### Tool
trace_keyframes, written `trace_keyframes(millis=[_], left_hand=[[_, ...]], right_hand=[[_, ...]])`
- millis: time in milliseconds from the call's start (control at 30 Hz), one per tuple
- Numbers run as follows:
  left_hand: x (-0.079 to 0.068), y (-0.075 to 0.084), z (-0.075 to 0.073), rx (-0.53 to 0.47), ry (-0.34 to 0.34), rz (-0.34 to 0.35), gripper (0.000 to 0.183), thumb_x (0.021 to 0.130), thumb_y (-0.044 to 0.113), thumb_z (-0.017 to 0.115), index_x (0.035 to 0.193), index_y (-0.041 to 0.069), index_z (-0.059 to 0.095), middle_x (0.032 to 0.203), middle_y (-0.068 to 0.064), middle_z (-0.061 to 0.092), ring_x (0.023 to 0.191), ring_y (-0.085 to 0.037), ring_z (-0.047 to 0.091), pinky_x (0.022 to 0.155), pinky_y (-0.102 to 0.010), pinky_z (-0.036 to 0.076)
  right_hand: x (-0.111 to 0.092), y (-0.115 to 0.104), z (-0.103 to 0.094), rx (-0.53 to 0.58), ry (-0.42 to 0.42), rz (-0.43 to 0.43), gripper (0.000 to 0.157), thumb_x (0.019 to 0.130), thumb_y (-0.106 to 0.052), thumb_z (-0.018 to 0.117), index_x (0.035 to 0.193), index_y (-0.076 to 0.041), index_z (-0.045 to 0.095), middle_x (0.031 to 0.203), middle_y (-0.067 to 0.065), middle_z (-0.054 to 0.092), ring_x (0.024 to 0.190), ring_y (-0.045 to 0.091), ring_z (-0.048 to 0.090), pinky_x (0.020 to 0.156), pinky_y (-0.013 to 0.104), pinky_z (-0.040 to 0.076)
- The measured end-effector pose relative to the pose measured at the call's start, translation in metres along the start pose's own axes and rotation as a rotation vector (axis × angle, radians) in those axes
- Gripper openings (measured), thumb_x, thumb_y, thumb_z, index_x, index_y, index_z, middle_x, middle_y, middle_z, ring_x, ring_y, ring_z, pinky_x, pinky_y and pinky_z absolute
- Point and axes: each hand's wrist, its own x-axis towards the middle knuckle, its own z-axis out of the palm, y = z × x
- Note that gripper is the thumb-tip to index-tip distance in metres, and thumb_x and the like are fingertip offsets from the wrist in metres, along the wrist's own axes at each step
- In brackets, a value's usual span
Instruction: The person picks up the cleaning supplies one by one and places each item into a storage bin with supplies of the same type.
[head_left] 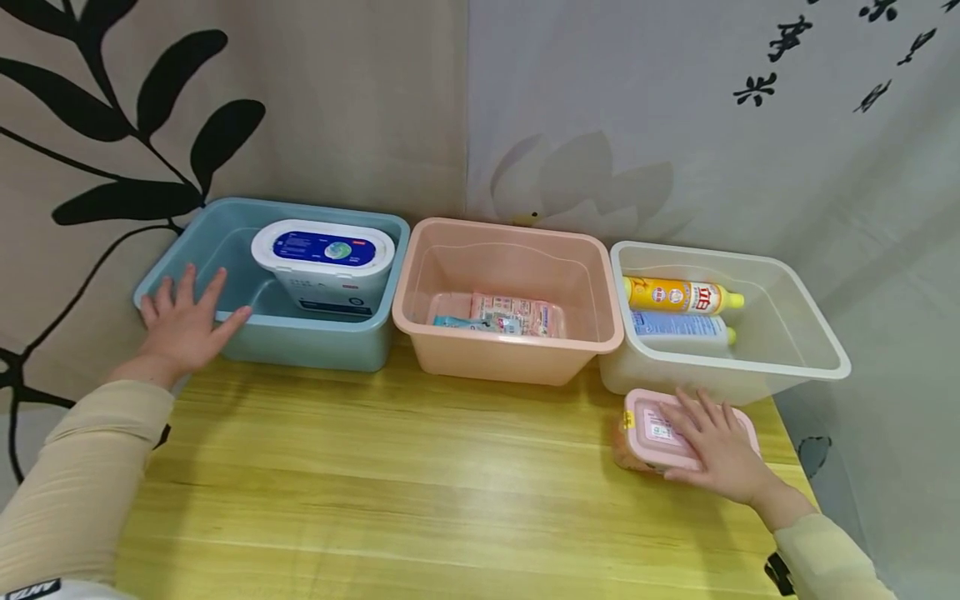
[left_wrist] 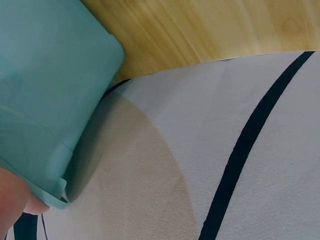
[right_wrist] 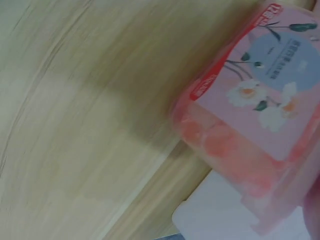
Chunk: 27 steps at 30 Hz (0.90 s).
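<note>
My left hand (head_left: 180,329), fingers spread, reaches over the front left corner of the blue bin (head_left: 315,342). In the left wrist view a fingertip (left_wrist: 15,192) shows right at that bin's rim. Across the table, my right hand (head_left: 723,454) lies on the pink lid of a see-through box (head_left: 648,425), its fingers extended over the top. That box is in front of the white bin (head_left: 757,375). In the right wrist view, the box (right_wrist: 230,150) has a flowered label and shows pinkish-orange pieces inside; only a sliver of the hand appears there.
A white lidded tub (head_left: 322,267) stands in the blue bin. The pink bin (head_left: 510,358) in the middle contains small flat packets (head_left: 525,315). An orange bottle (head_left: 678,294) and a white bottle (head_left: 678,329) lie in the white bin. Curtains (head_left: 360,100) hang behind the wooden table (head_left: 390,500).
</note>
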Motion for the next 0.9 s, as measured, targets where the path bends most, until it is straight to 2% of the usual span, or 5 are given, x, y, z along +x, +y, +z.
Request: trace_keyframes(millis=[367,667,900], left_hand=[[-0.001,0.001,0.000,-0.002,0.007,0.002,0.080,0.094,0.062,0.023,0.151,0.011,-0.003,0.150,-0.033,-0.016,0.131,-0.062,-0.012,0.098,-0.076,-0.011],[-0.001,0.004,0.000,0.003,0.021,0.000,0.081,0.094,0.063,0.023,0.151,0.011,0.000,0.151,-0.033,-0.012,0.132,-0.062,-0.008,0.098,-0.076,-0.009],[0.000,0.002,0.001,0.007,0.023,0.002,0.081,0.094,0.063,0.022,0.151,0.011,-0.001,0.150,-0.033,-0.013,0.132,-0.062,-0.009,0.098,-0.075,-0.010]], right_hand=[[0.003,0.008,0.003,-0.030,-0.032,-0.010,0.094,0.066,-0.058,0.071,0.146,-0.028,0.031,0.148,0.020,0.027,0.131,0.050,0.026,0.098,0.070,0.020],[0.006,0.010,0.000,-0.085,-0.035,-0.066,0.093,0.063,-0.058,0.073,0.143,-0.027,0.036,0.146,0.020,0.030,0.127,0.045,0.029,0.096,0.065,0.024],[0.006,0.014,-0.002,-0.052,-0.044,-0.120,0.089,0.065,-0.058,0.073,0.142,-0.025,0.040,0.141,0.020,0.035,0.124,0.044,0.032,0.095,0.061,0.026]])
